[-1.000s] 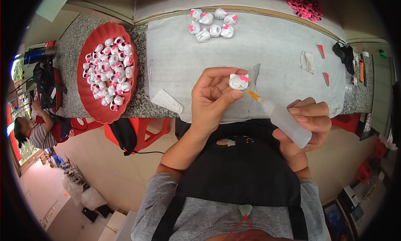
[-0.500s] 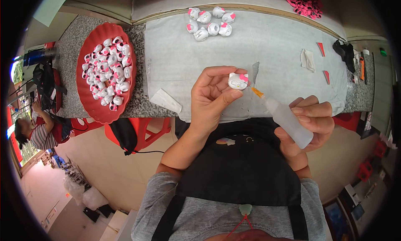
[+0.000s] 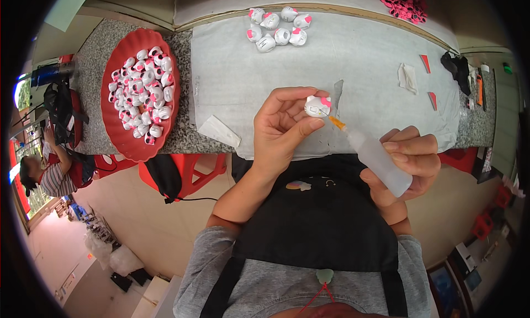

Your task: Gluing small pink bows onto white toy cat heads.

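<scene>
Between the thumb and fingers of my left hand [image 3: 284,122] is a small white cat-head figurine [image 3: 316,105] with a pink bow. My right hand [image 3: 411,161] is wrapped round a translucent squeeze bottle [image 3: 381,161]. The bottle tilts up to the left, and its orange needle tip [image 3: 337,123] meets or nearly touches the figurine's lower right side. Contact is too fine to tell. Beyond my hands, several similar cat heads [image 3: 282,36] lie grouped on the white paper sheet [image 3: 232,81].
On the left, a red scalloped tray [image 3: 114,61] is heaped with more cat heads. A folded white paper [image 3: 220,131] lies near the front edge. To the right are a crumpled tissue [image 3: 407,78], red pieces [image 3: 425,63] and a black cloth [image 3: 456,72]. Pink parts [image 3: 402,6] are piled behind.
The figurine has turned slightly and shifted a little right in my left hand. My right hand has brought the bottle's tip slightly left, closer against the figurine.
</scene>
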Tool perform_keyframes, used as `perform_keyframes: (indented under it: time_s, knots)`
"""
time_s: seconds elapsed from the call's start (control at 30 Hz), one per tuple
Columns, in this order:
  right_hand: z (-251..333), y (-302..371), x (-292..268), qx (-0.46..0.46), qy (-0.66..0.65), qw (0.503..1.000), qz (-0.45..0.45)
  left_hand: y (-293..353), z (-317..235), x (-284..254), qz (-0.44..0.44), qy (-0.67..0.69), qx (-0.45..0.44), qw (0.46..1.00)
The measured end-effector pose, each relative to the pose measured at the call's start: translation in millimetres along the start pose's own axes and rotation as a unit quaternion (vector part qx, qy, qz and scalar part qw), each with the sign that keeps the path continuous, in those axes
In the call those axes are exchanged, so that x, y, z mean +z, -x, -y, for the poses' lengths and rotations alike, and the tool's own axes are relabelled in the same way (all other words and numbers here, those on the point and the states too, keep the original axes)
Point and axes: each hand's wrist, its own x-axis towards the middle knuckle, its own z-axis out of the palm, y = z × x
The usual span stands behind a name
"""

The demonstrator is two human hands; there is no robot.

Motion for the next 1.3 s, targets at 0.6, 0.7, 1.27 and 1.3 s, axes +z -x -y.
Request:
perform_keyframes:
  time_s: [0.6,0.7,1.27,1.3]
  knots:
    - [0,-4,1,0.025,0.030,0.999,0.006,-5,-1,-5,0.036,-0.180,0.117,0.976]
    - [-11,-10,-4,0.030,0.021,0.999,-0.024,-7,-7,-11,-0.004,-0.142,0.117,0.983]
    - [-157,-159,-39,-0.119,0.528,0.804,0.246,-3,-30,-33,-0.076,-0.059,0.100,0.990]
    - [-164,-160,-43,-0.120,0.548,0.793,0.238,-3,-30,-33,-0.072,-0.068,0.102,0.990]
